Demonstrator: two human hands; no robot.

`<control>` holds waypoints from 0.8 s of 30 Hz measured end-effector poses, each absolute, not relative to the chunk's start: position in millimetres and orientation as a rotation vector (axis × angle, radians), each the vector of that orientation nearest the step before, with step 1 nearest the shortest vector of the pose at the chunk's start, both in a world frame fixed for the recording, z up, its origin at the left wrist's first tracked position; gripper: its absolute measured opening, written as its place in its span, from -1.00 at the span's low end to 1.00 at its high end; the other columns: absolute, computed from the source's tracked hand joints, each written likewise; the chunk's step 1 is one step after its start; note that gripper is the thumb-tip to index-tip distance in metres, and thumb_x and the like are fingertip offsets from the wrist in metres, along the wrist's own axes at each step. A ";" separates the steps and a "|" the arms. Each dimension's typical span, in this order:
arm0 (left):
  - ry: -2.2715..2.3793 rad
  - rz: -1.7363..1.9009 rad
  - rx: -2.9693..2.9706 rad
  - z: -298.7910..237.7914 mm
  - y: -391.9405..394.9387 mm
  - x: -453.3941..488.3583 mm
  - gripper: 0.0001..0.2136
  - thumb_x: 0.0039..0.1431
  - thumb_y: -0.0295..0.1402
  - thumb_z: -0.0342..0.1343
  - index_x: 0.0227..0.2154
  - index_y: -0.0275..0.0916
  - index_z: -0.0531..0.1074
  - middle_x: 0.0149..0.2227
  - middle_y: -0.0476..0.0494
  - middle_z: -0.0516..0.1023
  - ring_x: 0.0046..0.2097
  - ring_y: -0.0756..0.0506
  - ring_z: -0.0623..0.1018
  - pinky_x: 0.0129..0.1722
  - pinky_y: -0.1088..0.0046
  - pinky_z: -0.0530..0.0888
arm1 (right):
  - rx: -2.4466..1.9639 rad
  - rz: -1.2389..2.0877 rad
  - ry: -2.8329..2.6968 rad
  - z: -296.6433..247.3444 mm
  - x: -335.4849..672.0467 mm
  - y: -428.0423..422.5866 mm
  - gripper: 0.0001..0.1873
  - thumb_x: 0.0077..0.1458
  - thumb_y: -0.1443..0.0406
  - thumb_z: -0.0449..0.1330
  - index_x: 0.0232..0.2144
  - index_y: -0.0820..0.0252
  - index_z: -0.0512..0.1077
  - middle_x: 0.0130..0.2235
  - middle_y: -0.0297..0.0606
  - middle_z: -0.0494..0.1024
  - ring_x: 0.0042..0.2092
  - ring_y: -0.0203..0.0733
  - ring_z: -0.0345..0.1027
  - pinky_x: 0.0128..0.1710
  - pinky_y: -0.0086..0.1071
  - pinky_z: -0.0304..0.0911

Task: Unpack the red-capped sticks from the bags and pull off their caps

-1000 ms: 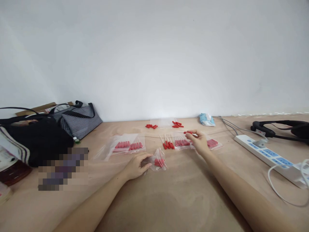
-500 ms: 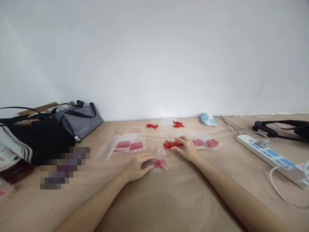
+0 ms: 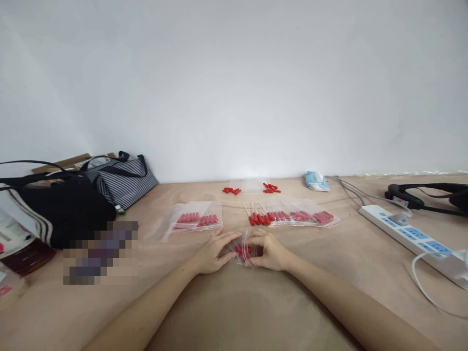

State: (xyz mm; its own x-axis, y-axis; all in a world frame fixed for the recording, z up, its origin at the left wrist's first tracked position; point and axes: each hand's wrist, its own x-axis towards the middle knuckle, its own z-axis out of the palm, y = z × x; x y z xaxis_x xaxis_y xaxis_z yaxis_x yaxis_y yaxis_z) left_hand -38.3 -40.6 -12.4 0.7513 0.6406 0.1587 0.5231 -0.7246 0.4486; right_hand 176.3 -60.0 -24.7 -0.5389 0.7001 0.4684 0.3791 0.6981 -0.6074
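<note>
My left hand (image 3: 214, 253) and my right hand (image 3: 270, 251) face each other at a small clear zip bag (image 3: 240, 261). Fingers and thumb of each hand close on the bag from its own side. Inside the bag lie several red rod-shaped pieces (image 3: 244, 249), partly covered by plastic and fingers. Just beyond my right hand is a group of loose red-ended pieces (image 3: 260, 218) with thin pale stems. Filled zip bags (image 3: 323, 217) with red pieces adjoin them on the right. Flat bags (image 3: 199, 219) with more red pieces lie beyond my left hand.
Small red piles (image 3: 231, 190) and a stack of clear bags (image 3: 252, 185) lie near the wall. A blue-white crumpled item (image 3: 316, 181) and a power strip (image 3: 405, 231) are right. A black bag (image 3: 78, 209) and a striped bag (image 3: 126, 181) stand left.
My right hand has moved from the loose red pieces down and left to the small zip bag, and now grips it. My left hand stays by the bag, now grasping its left side.
</note>
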 end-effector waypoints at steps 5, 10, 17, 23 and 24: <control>0.915 0.400 2.576 -11.2 -41.3 -37.3 -0.57 0.12 -0.34 -0.05 0.08 -0.18 0.11 0.08 -0.13 0.28 0.10 -0.11 0.27 0.19 0.13 -0.04 | -0.812 0.461 -2.290 -21.5 176.2 -60.8 -0.69 -0.13 0.30 0.20 -0.22 0.10 0.44 -0.12 -0.22 0.45 -0.08 -0.14 0.29 -0.06 -0.29 0.14; 0.957 0.403 2.579 -11.9 -41.3 -38.9 -0.56 0.12 -0.33 -0.05 0.08 -0.19 0.11 0.10 -0.13 0.26 0.13 -0.14 0.22 0.16 0.13 0.04 | -0.961 0.529 -2.079 -24.4 188.7 -56.9 -0.65 -0.13 0.39 0.12 -0.20 0.12 0.42 -0.22 -0.24 0.47 -0.26 -0.23 0.33 -0.23 -0.35 0.23; 0.959 0.328 2.593 -12.4 -40.9 -39.8 -0.53 0.15 -0.31 -0.10 0.13 -0.17 0.03 0.14 -0.12 0.19 0.16 -0.12 0.17 0.18 0.15 -0.02 | -0.909 1.095 -1.724 -40.0 191.3 -52.4 -0.72 -0.15 0.24 0.22 -0.30 0.19 0.40 -0.35 -0.30 0.46 -0.44 -0.36 0.27 -0.43 -0.46 0.20; 0.872 0.182 2.648 -7.1 -40.4 -44.8 -0.52 0.21 -0.26 -0.18 0.17 -0.01 -0.15 0.21 -0.05 0.02 0.21 -0.12 0.05 0.17 0.03 -0.20 | -0.909 1.320 -1.467 -25.1 222.2 -43.1 -0.79 -0.29 0.31 0.29 -0.48 0.21 0.39 -0.47 -0.35 0.48 -0.47 -0.37 0.30 -0.45 -0.48 0.19; 0.866 0.142 2.665 -5.7 -40.6 -45.5 -0.53 0.21 -0.23 -0.19 0.16 0.02 -0.14 0.22 -0.04 -0.02 0.22 -0.14 0.00 0.15 0.00 -0.23 | -0.916 1.320 -1.417 -21.8 232.8 -39.6 -0.79 -0.30 0.32 0.29 -0.49 0.21 0.39 -0.49 -0.36 0.47 -0.49 -0.38 0.30 -0.46 -0.48 0.19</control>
State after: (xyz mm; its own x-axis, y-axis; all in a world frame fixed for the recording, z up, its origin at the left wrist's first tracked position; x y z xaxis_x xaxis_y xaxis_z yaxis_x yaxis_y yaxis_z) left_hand -45.5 -40.6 -5.7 0.8097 0.5867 -0.0085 0.5535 -0.7589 0.3431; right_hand 232.8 -39.6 -21.8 -0.2595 0.9540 0.1499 -0.0821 0.1328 -0.9877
